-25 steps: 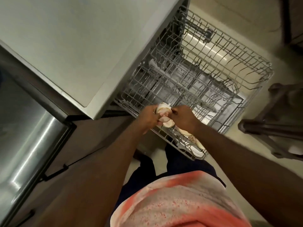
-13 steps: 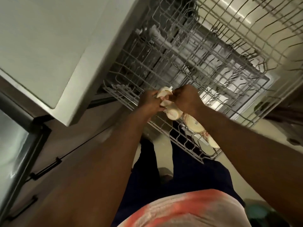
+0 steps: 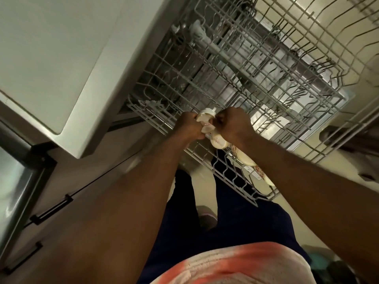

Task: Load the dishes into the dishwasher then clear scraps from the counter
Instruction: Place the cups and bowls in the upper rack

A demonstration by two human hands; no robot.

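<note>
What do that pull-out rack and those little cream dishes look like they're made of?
Rack: metal wire, probably with a grey plastic coating; thin bent rods with a dull, even sheen.
Dishes: likely glazed ceramic, though hard plastic is possible; smooth cream surface with red printed pattern.

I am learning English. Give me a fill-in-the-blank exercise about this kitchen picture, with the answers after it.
1. The small cream dish is held by ____ hands, the left hand and the right hand.
2. The wire rack is pulled ____ from under the counter.
3. The cabinet handles are ____ in colour.
4. More dishes sit in the rack under the ____ forearm.

Missing words: both, out, black, right.
</note>
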